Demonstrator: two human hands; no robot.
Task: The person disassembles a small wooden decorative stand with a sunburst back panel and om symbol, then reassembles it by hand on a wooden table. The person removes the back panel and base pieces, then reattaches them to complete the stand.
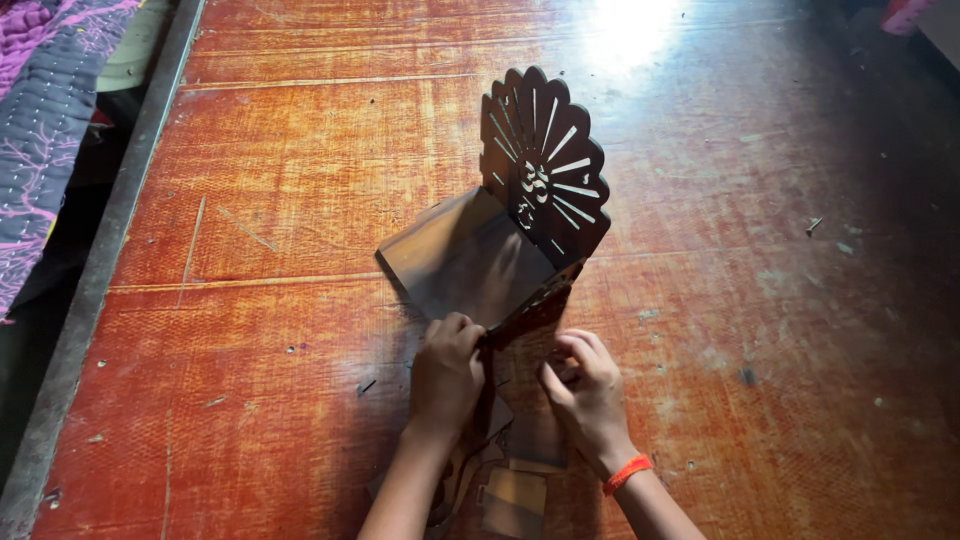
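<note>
A dark brown wooden shelf piece stands on the reddish wooden table [280, 200]. Its scalloped fan-shaped back panel [548, 165] has cut-out rays and a symbol, and a flat base board [465, 262] juts out from it to the left. My left hand [446, 372] grips the near edge of the base board, fingers curled over it. My right hand [587, 392], with an orange wristband, pinches the lower side piece [540, 300] next to the left hand. More flat wooden pieces [515, 495] lie between my forearms.
The table's grey metal edge [95, 270] runs down the left side, with patterned cloth [40, 130] beyond it. Small chips and specks of debris [815, 225] dot the tabletop. A bright light glare [630, 30] falls on the far middle.
</note>
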